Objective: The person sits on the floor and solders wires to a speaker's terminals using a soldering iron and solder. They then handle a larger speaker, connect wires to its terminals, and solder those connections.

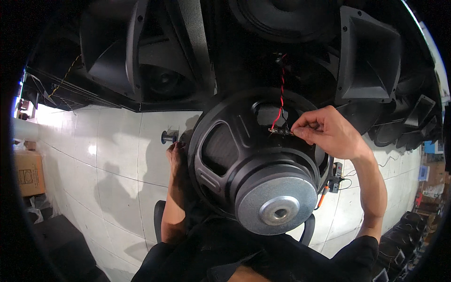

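Note:
A large black loudspeaker driver (220, 162) with a round silver magnet (251, 207) rests tilted in front of me, magnet side toward me. Twisted red and black wires (282, 87) run down from a dark cabinet to a small terminal strip (279, 131) on the driver's frame. My right hand (329, 134) is closed in a pinch at the strip's right end, where the black wire (287, 123) arrives; the fingertips hide the exact contact. Left of the driver, my left hand (175, 155) has its curled fingers at the lower edge of a small spool of thin wire (168, 137).
Black speaker cabinets with a left horn (110, 47) and a right horn (369, 58) fill the far side. An orange-handled soldering iron (323, 195) stands right of the driver beside a power strip (336, 176). A cardboard box (29, 173) sits at far left on white floor tiles (117, 155).

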A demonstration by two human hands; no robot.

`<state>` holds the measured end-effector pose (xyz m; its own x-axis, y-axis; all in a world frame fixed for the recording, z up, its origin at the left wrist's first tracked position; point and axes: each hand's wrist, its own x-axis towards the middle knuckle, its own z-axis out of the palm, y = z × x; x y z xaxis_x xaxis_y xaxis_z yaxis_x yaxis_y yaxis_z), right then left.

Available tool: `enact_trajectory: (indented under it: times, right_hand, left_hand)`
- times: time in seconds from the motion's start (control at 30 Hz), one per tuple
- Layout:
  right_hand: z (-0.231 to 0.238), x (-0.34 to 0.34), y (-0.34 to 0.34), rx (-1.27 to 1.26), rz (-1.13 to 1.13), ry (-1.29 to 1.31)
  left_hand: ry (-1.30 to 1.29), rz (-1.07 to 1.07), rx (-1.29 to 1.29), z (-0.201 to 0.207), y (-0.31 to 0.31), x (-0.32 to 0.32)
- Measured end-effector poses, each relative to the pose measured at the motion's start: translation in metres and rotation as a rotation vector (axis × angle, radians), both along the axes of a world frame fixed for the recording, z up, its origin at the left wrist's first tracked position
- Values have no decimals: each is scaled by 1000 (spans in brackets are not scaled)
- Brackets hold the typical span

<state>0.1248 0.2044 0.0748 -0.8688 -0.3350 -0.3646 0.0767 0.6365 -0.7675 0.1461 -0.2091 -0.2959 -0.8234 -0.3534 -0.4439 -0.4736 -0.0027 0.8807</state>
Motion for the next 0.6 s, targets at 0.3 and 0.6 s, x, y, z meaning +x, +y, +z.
enact_trajectory:
  times: [0.3,0.6]
  right_hand:
    - [10,-16,-11,145,-21,-238]
    - [18,-18,-15,173,-31,-301]
  left_hand:
    - [30,-64,-152,23,17,-2]
    - [115,-75,-7,27,17,0]
